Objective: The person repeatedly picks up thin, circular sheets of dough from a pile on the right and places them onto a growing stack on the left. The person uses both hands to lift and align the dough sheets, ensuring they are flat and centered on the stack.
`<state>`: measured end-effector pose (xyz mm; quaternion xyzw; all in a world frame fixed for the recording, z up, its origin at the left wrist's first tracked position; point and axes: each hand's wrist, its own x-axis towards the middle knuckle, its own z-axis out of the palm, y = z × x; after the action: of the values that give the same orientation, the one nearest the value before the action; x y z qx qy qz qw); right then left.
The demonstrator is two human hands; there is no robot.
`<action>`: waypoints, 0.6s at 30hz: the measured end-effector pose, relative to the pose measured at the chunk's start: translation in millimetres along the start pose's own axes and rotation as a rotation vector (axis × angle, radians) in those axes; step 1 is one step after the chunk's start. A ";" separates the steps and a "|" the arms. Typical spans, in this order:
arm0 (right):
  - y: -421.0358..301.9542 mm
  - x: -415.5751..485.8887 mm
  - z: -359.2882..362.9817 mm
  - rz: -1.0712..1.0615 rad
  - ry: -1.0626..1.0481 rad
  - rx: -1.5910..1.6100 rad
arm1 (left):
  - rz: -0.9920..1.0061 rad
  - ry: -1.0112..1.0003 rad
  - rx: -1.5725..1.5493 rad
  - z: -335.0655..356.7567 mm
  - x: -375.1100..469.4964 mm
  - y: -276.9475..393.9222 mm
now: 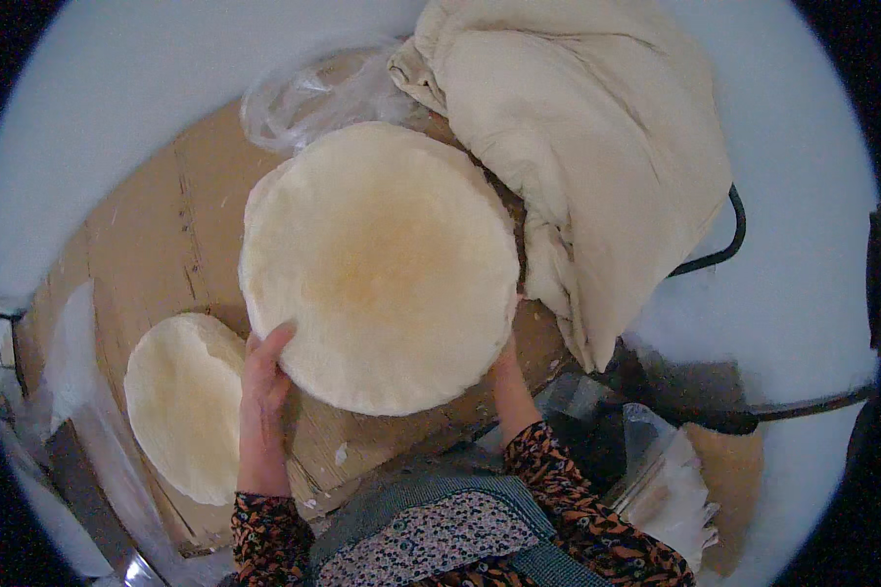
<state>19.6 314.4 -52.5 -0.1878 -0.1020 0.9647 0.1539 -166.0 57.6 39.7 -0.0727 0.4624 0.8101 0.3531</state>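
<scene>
A large round pale flatbread [382, 264], browned at its centre, is between my hands above a wooden board. My left hand [268, 367] grips its lower left edge, thumb on top and fingers hidden beneath. At the lower right edge is my right hand [506, 352], mostly hidden under the bread, so its fingers cannot be made out. Another pale flatbread, or a small stack [183, 411], lies on the board just left of my left forearm.
The wooden board [147, 220] has clear plastic film [316, 95] at its far edge. A cream cloth [595, 147] is heaped at the right, near a black metal bar [734, 227]. More plastic [81, 367] lies at left; clear bags [661, 484] are at lower right.
</scene>
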 end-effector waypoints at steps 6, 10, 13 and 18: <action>-31.1 1.4 27.4 -0.040 0.226 -0.623 | -0.038 0.050 0.059 -82.9 48.2 -31.9; -39.7 19.0 52.7 -0.105 0.211 -0.894 | 0.009 0.265 0.327 -53.7 56.0 -29.5; -58.7 7.0 90.8 -0.038 0.099 -0.928 | 0.113 0.241 0.298 -31.2 44.7 -9.2; -33.8 43.7 59.5 -0.157 0.264 -1.076 | 0.000 0.282 0.238 -63.4 64.6 -38.1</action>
<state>-33.7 352.3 -4.3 -0.3508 -0.5735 0.7306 0.1191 -202.6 51.8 -51.2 -0.1435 0.6000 0.7313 0.2908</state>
